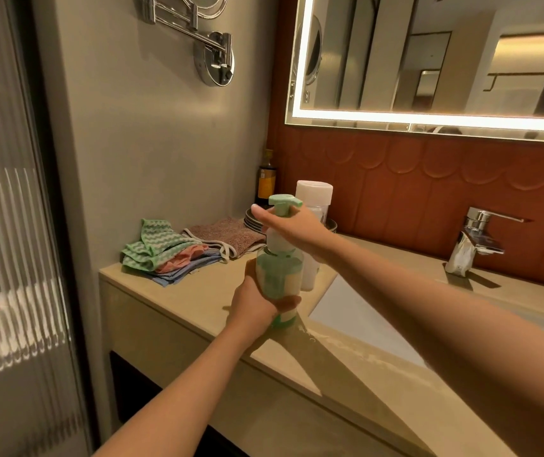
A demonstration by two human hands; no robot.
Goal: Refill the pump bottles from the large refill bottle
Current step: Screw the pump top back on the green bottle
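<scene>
A clear pump bottle (279, 278) with a mint-green pump head (284, 203) and a green label stands upright at the front of a beige counter (178, 301), just left of the sink (356, 311). It looks partly filled with pale liquid.

The left hand (257, 301) is wrapped around the lower body of the bottle, fingers curled across its front and thumb behind. The right hand (292, 230) comes in from the right and closes around the pump's neck and white collar, just under the green head, with the index finger stretched out to the left along the nozzle. Both forearms are bare.

Directly behind the bottle, partly hidden by it and by the right hand, stands a tall white container (313, 206) with a wide white cap. Whether this is the refill bottle cannot be told for certain. Behind that, a stack of dark plates (253, 220) sits near the wall, and a dark bottle (266, 179) with a yellow label stands in the corner.

To the left on the counter lies a pile of folded cloths (165, 255): green-and-white wavy on top, then pink, then blue. A brown cloth (227, 237) lies beside them.

To the right, a chrome tap (471, 242) rises behind the sink. The wall behind is rust-red tile (428, 179) under a lit mirror (435, 57). A chrome swing-arm mirror mount (216, 57) is fixed to the grey wall, and ribbed glass (10, 225) fills the far left.
</scene>
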